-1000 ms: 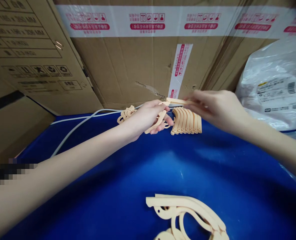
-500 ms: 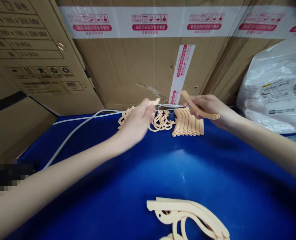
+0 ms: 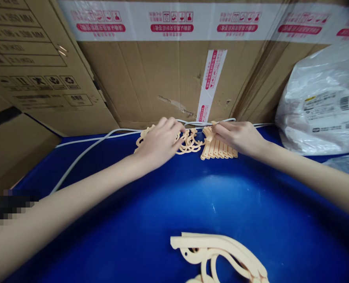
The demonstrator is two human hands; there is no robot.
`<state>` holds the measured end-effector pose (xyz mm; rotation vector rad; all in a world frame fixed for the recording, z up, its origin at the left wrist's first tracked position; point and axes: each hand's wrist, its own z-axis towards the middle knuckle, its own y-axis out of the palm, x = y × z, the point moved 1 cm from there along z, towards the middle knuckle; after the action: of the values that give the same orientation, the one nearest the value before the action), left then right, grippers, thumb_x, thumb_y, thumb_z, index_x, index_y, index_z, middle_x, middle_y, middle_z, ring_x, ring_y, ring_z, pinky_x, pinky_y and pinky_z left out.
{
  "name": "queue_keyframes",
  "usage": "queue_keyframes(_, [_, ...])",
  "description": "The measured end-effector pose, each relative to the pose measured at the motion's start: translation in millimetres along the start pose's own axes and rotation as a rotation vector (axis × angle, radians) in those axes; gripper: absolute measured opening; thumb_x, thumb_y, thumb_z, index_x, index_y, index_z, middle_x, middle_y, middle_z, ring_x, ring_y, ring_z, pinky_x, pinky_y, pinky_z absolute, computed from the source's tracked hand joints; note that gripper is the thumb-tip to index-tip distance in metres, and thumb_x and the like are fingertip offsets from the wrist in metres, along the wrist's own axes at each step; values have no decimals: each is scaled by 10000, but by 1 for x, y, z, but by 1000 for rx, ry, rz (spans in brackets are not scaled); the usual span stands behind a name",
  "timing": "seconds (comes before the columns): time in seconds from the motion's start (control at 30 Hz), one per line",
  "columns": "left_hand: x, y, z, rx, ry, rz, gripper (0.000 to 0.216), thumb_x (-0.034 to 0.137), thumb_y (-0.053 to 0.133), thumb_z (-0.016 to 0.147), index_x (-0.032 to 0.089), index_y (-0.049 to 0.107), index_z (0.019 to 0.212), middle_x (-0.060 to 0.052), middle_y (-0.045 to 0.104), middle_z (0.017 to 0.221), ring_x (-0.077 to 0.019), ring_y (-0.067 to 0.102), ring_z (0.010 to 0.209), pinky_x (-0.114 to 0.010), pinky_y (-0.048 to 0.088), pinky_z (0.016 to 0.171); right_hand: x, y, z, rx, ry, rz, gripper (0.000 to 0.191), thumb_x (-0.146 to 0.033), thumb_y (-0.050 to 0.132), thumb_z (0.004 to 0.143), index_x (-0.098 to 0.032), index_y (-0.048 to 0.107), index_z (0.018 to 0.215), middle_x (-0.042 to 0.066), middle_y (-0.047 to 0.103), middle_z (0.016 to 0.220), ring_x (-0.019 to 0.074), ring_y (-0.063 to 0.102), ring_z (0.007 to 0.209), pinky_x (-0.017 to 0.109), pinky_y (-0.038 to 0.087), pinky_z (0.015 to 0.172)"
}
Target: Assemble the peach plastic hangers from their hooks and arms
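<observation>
My left hand (image 3: 162, 143) reaches over a pile of curly, scroll-shaped wooden-looking pieces (image 3: 189, 147). Its fingers are bent down, and a pale curl shows between thumb and forefinger; the palm side is hidden. To the right, my right hand (image 3: 236, 135) pinches a curved pale strip (image 3: 208, 136) above a row of matching curved strips (image 3: 218, 151) lying side by side. Nearer to me lies an assembled bracket-like piece (image 3: 224, 245), made of curved strips joined with scrolls and cut off by the lower picture edge.
A blue surface (image 3: 133, 220) spreads beneath everything. Cardboard boxes (image 3: 139, 78) wall off the back and left. White cables (image 3: 82, 155) run along the rear edge. A plastic-wrapped package (image 3: 318, 106) stands at the right.
Both hands have lowered onto the pieces at the back. The strip in my right hand has come down over the row. The small piece that stuck up from my left hand no longer stands clear.
</observation>
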<state>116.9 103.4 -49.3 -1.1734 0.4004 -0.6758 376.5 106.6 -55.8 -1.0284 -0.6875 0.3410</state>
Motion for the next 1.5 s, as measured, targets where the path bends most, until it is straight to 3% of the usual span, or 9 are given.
queue_keyframes(0.17, [27,8,13,-99,144,-52,333,312,600,947,110,611,1211,-135,612,1219,-302,504,1182,-428,421,1007,-5,-5,1,-49,-23,-59,254,-103,363,971,-154,611,993,73,677,888,150,543,612,279,276,533])
queue_keyframes(0.3, [30,2,17,-181,102,-237,224,264,604,940,143,645,1123,-106,644,1193,-277,529,1181,-395,409,1001,-7,-10,-1,-129,-9,-38,256,-58,407,925,-145,618,1040,80,680,967,147,553,600,282,266,515])
queue_keyframes(0.37, [32,-11,11,-358,75,-435,175,309,626,929,181,658,1045,-54,681,1107,-225,594,1066,-331,437,918,-8,-8,-3,-140,-11,-6,279,-30,436,894,-139,622,1071,90,688,1016,158,589,640,288,282,525])
queue_keyframes(0.47, [42,-37,-8,-767,69,-573,248,418,719,858,207,663,977,-3,693,1002,-173,628,878,-255,438,726,-7,-5,-4,-146,-37,57,336,8,455,861,-126,629,1114,118,692,1090,185,648,757,289,341,571])
queue_keyframes(0.6, [64,-65,-37,-953,137,-413,311,431,804,781,224,664,966,1,684,979,-196,630,869,-269,383,644,-7,-4,-3,-142,-66,98,327,9,443,872,-123,649,1089,130,691,1081,224,673,881,302,412,629])
queue_keyframes(0.8, [79,-61,-57,-953,232,-304,166,342,683,916,191,652,980,-52,691,1027,-241,648,940,-324,391,698,-8,-11,-2,-181,-89,99,339,-5,429,896,-131,656,1114,133,691,1125,234,682,944,303,451,664])
queue_keyframes(1.07, [72,-58,-60,-967,167,-418,87,165,580,912,192,599,832,6,662,876,-151,608,739,-277,353,595,-9,-13,-4,-196,-73,110,334,6,450,871,-136,649,1099,135,687,1116,222,680,939,282,440,649])
queue_keyframes(1.33, [62,-50,-55,-1017,84,-551,72,200,577,855,206,573,783,19,662,801,-143,570,728,-258,346,591,-7,-9,-2,-218,-42,130,337,-4,458,868,-142,661,1100,130,689,1110,233,685,940,287,449,642])
queue_keyframes(1.5, [54,-43,-48,-913,-112,-854,48,224,567,854,199,600,878,34,587,749,-108,492,641,-218,377,564,-22,-29,-3,-121,108,497,221,-231,482,978,-186,682,1058,112,725,1096,226,697,925,303,497,683])
